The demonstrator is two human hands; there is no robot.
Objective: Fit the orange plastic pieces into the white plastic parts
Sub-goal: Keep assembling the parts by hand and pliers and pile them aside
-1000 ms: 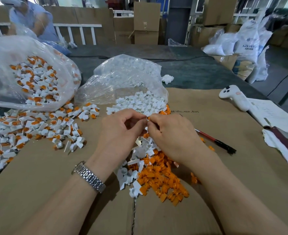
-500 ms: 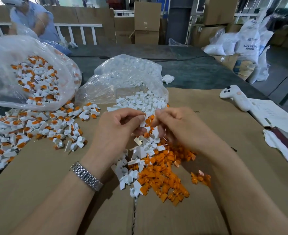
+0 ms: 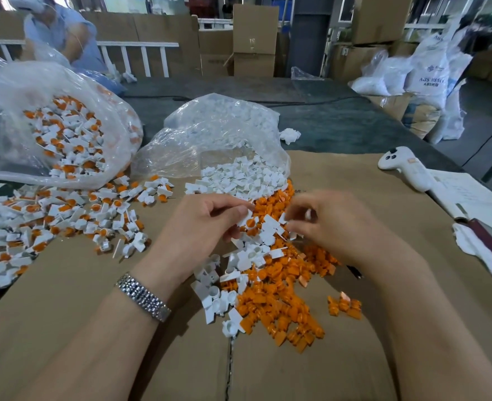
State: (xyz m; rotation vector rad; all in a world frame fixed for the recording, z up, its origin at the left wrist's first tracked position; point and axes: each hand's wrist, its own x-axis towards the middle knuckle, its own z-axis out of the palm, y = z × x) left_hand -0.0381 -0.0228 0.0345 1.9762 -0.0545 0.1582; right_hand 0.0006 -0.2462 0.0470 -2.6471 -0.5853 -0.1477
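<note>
The left hand pinches a white part with an orange piece seated in it; the right hand curls over the loose pile — blurred, its grip unclear. Orange pieces and white parts lie heaped on the cardboard beneath.

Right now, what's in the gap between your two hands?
In the head view, loose white plastic parts lie between the left hand and right hand, with orange plastic pieces heaped just behind them on the cardboard.
</note>
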